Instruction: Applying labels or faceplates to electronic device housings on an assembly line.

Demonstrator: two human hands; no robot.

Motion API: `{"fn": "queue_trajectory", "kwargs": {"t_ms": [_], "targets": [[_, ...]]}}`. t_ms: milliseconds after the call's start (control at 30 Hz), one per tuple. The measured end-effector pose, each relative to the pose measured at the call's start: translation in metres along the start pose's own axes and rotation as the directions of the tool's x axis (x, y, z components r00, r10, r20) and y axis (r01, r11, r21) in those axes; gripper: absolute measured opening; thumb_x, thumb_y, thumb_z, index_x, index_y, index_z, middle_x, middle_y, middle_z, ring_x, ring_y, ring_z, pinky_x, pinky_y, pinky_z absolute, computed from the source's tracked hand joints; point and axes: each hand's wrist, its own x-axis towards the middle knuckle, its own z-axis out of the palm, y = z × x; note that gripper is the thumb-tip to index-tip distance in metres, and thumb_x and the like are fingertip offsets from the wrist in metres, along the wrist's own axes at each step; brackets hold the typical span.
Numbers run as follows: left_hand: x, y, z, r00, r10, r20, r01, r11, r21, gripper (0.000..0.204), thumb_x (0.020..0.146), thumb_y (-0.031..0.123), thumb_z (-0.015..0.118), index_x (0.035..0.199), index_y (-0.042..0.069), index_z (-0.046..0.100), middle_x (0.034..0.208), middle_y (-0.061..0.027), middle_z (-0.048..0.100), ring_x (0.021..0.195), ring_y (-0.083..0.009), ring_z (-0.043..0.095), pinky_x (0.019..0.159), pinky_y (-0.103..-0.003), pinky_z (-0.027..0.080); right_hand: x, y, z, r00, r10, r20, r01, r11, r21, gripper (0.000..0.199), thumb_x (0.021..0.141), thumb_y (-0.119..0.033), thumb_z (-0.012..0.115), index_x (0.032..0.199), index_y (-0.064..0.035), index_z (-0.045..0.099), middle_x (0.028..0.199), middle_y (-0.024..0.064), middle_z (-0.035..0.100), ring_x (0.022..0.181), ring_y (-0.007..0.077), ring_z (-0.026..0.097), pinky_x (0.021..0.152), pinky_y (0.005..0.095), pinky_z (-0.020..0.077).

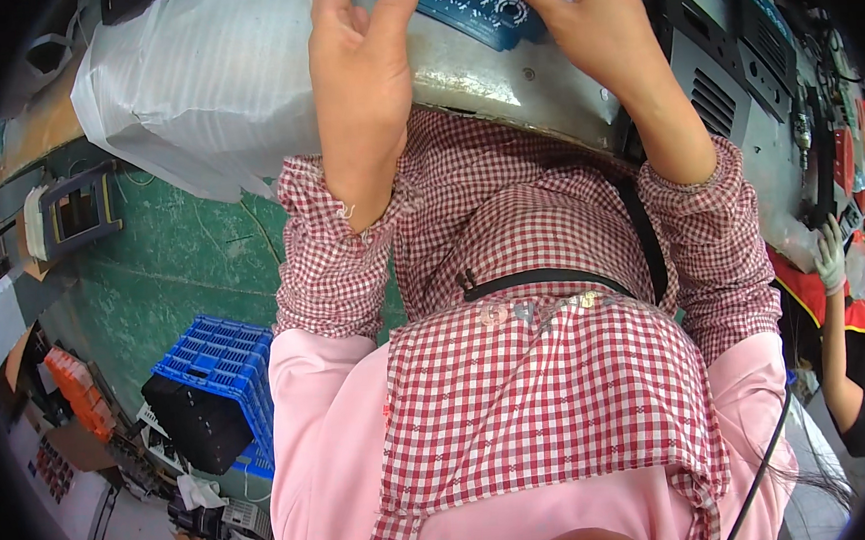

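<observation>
A flat blue panel [454, 10] with white printed dial rings lies at the top edge, over a grey metal work surface [484, 76]. My left hand [363, 69] grips its left side, thumb on the face. My right hand [604, 25] pinches the right side between thumb and fingers. The fingers of both hands are partly cut off by the top of the picture. Just right of my right hand stand black slotted housings [701, 69]. To the left of my left hand, a whitish translucent wrapping sheet [204, 90] drapes over the surface and its front edge.
A blue plastic crate [219, 337] with a black bin [194, 419] stands on the green floor [186, 257] at lower left. Orange bins [78, 390] are farther left. At the right, a co-worker's gloved hand [830, 260] is near the bench's end.
</observation>
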Motion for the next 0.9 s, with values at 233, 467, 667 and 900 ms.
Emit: {"fn": "queue_trajectory", "kwargs": {"t_ms": [233,467,667,900], "targets": [[-0.046,0.039,0.037,0.858,0.067,-0.509,0.339,0.67,0.66,0.03,0.098,0.018,0.06,0.12,-0.003,0.058,0.11,-0.0107,0.065,0.101,-0.0137,0.059,0.088,-0.027,0.047,-0.03,-0.038,-0.006,0.976,-0.014,0.218,-0.148,0.692,0.706,0.021,0.092,-0.012,0.068,0.108,0.0001,0.061,0.098,0.0039,0.067,0.087,0.0073,0.062,0.076,0.0206,0.0503],[-0.096,0.066,0.025,0.758,-0.04,-0.651,0.456,0.747,0.484,0.015,0.094,0.012,0.067,0.099,-0.002,0.07,0.093,-0.0016,0.068,0.083,-0.0055,0.058,0.075,-0.02,0.046,-0.063,-0.071,0.046,0.856,-0.002,0.516,-0.435,0.537,0.723,0.024,0.092,-0.007,0.066,0.112,0.0042,0.059,0.097,0.0052,0.065,0.089,0.0078,0.061,0.079,0.0216,0.0502],[-0.133,0.071,0.007,0.718,-0.02,-0.696,0.456,0.769,0.448,0.013,0.092,0.006,0.066,0.104,0.001,0.069,0.1,-0.0068,0.07,0.09,-0.0125,0.064,0.081,-0.027,0.051,-0.076,-0.072,0.077,0.825,-0.046,0.563,-0.436,0.582,0.687,0.024,0.091,-0.007,0.067,0.112,0.0032,0.06,0.096,0.0038,0.064,0.087,0.0067,0.06,0.077,0.021,0.05],[-0.149,0.069,-0.001,0.736,0.119,-0.667,0.452,0.647,0.614,0.015,0.093,0.007,0.068,0.102,-0.003,0.069,0.094,-0.0031,0.068,0.087,-0.008,0.06,0.078,-0.022,0.047,-0.077,-0.078,0.092,0.766,0.002,0.643,-0.516,0.599,0.612,0.023,0.09,-0.008,0.068,0.109,0.0025,0.061,0.092,0.0021,0.064,0.081,0.0052,0.06,0.072,0.0195,0.0499]]}}
